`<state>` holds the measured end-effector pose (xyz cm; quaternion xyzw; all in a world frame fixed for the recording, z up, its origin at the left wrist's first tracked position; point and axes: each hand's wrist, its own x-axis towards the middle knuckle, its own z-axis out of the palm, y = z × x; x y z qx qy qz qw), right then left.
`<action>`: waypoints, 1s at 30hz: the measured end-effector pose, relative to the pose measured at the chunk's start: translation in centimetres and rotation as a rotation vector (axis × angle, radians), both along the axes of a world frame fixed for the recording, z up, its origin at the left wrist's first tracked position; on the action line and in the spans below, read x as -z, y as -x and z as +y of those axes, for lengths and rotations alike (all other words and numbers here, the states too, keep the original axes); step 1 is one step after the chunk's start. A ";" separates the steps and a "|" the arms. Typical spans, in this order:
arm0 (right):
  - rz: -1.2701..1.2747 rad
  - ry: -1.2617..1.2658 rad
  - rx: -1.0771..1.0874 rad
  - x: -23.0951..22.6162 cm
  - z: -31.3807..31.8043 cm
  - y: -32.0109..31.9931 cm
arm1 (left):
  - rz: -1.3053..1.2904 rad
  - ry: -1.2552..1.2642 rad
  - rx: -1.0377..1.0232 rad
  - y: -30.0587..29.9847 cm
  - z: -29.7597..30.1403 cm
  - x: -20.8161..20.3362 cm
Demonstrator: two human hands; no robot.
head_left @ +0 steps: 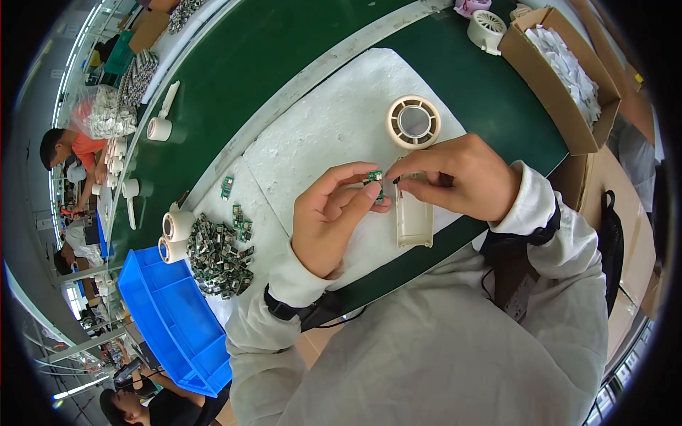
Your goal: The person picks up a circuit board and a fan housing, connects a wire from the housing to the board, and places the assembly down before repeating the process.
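My left hand (330, 216) pinches a small green circuit board (374, 177) between thumb and fingers. Close beside it, my right hand (462, 177) has its thumb and index finger together on a small black piece (396, 180), too tiny to name surely. Under my hands a cream handheld-fan housing (414, 226) lies on the white foam sheet (305, 135), its hollow handle toward me. The round slotted head (413, 122) of that housing points away, and my right hand covers part of the middle.
Left of the sheet are a heap of circuit boards (219, 259), cream housings (176, 231) and a blue divided bin (174, 319). A cardboard box (561, 78) of white pieces stands at far right. Past the rail, a green conveyor (234, 92) carries housings; other people sit beyond it.
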<state>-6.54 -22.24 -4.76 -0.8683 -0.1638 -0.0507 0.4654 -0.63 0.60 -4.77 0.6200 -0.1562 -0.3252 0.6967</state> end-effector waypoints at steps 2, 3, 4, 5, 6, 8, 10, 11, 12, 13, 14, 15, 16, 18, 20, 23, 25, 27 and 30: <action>-0.026 0.017 0.007 0.3 -0.1 0.0 | -0.013 -0.011 0.015 0.0 0.0 0.0; -0.052 0.038 0.012 0.5 -0.1 0.1 | -0.027 -0.018 0.028 0.0 0.0 -0.1; -0.079 0.060 0.017 0.5 -0.1 0.1 | -0.041 -0.024 0.040 0.1 0.0 -0.1; -0.079 0.060 0.018 0.5 -0.1 0.1 | -0.040 -0.024 0.041 0.1 0.0 -0.1; -0.073 0.045 0.018 0.5 0.0 0.2 | -0.042 -0.022 0.048 0.2 0.1 -0.1; -0.064 0.016 0.017 0.5 0.0 0.1 | -0.048 -0.017 0.061 0.2 0.2 0.0; -0.086 0.010 0.025 0.6 0.1 0.1 | -0.050 -0.018 0.056 0.1 0.1 0.1; -0.105 0.002 0.034 0.7 0.1 0.1 | -0.049 -0.022 0.051 0.1 0.1 0.1; -0.124 -0.006 0.042 0.7 0.1 0.1 | -0.048 -0.025 0.046 0.1 0.0 0.1; -0.125 -0.008 0.042 0.6 0.2 0.2 | -0.049 -0.026 0.045 0.1 0.0 0.2; -0.091 -0.018 0.056 0.4 0.3 0.2 | -0.058 -0.027 0.047 0.2 0.0 0.2; -0.056 -0.027 0.071 0.1 0.4 0.3 | -0.067 -0.027 0.049 0.2 0.1 0.3; -0.020 -0.037 0.085 0.0 0.5 0.4 | -0.076 -0.027 0.051 0.2 0.1 0.3; -0.016 -0.054 0.104 -0.2 0.8 0.4 | -0.107 -0.039 0.051 0.1 0.2 0.3; -0.008 -0.086 0.143 -0.4 1.0 0.5 | -0.169 -0.061 0.051 0.0 0.3 0.3; 0.021 -0.114 0.162 -0.5 1.1 0.8 | -0.213 -0.027 0.032 0.3 0.1 0.3; 0.036 -0.130 0.170 -0.6 1.2 0.9 | -0.235 -0.012 0.021 0.3 0.1 0.3; 0.057 -0.130 0.173 -0.9 1.2 0.9 | -0.240 0.029 0.028 0.2 0.3 0.6; 0.075 -0.152 0.174 -1.0 1.2 0.9 | -0.220 0.073 0.035 0.2 0.3 0.8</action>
